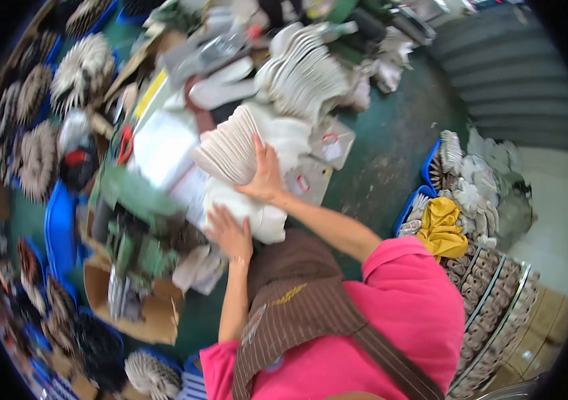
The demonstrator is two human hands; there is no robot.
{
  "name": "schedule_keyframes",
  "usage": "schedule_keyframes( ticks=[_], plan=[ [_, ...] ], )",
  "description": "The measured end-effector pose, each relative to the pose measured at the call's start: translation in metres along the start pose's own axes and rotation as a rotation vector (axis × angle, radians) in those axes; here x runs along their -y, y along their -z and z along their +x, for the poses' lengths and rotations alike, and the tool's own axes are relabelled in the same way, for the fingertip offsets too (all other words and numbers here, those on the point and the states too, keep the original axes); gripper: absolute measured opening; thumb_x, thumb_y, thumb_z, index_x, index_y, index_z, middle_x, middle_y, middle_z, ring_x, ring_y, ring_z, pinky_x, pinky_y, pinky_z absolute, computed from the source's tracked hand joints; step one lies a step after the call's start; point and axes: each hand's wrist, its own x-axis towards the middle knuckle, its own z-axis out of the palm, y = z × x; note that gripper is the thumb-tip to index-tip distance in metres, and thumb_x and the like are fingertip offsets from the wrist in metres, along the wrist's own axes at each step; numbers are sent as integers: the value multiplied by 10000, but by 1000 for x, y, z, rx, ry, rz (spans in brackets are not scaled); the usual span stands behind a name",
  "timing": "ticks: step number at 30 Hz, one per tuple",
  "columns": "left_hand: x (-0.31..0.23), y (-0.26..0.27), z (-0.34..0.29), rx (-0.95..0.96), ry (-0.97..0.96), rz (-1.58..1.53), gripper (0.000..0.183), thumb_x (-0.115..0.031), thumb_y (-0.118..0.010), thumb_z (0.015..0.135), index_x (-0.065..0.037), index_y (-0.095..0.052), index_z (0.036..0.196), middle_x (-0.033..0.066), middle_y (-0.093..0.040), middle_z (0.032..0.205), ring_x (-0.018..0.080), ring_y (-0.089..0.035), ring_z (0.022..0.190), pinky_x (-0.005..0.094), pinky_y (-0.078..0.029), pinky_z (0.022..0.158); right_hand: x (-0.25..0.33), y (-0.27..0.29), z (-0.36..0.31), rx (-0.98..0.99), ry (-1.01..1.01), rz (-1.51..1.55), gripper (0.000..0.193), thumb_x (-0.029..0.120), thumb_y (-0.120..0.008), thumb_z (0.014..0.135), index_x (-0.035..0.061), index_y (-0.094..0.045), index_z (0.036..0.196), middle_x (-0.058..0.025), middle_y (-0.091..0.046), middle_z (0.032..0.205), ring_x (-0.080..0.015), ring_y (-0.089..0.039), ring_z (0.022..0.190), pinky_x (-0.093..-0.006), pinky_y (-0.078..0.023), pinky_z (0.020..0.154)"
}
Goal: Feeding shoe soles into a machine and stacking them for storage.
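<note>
Well, our white stack [226, 148] sits right of the red scissors [125, 145]. Our right hand [265, 177] touches it, but we can't tell if it grips; our left hand [231, 238] lies spread on white pieces [267, 223].

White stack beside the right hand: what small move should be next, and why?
Perhaps bring the left hand to the stack to steady it: its layers look fanned, and only the right hand seems to touch it.
</note>
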Motion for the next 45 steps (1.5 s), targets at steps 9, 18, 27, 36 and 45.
schedule_keyframes(
  ticks=[9,18,27,36,45],
  plan=[
    [22,75,-5,36,74,-1622,727,-441,-411,940,-105,-35,1463,148,-132,1502,285,-144,1382,437,-112,1107,72,87,28,477,-163,1261,1129,179,-764,614,74,-26,1462,-102,-305,1407,-211,-299,1288,-326,-259,1051],
    [83,185,-99,-166,-194,-1775,1041,-590,-658,722,-33,-120,1418,175,-309,1392,309,-387,1244,436,-358,1012,197,67,-110,652,388,772,1106,265,-785,611,58,-102,1456,-161,-137,1477,-249,-187,1362,-339,-176,1087],
    [210,154,-197,-548,286,-1614,832,-381,-778,673,12,-339,1260,135,-437,1204,244,-469,1075,386,-389,941,296,14,-228,447,428,403,775,333,-824,576,-47,-436,1129,-212,-460,1065,-348,-494,1013,-392,-402,897],
    [272,159,-250,-720,249,-1635,1155,-252,-817,669,-21,20,1430,151,-205,1419,243,-270,1288,356,-245,1064,321,-51,-285,713,-41,879,565,2,-735,688,-39,-471,1186,-113,-579,1130,-171,-551,1041,-305,-430,924],
    [329,148,-271,-940,471,-1583,912,-231,-719,766,24,-117,1402,154,-290,1365,231,-324,1233,331,-234,1055,284,-106,-301,677,-201,1169,438,45,-635,840,-4,-465,1241,-92,-583,1161,-149,-544,1063,-283,-419,930]
  ],
)
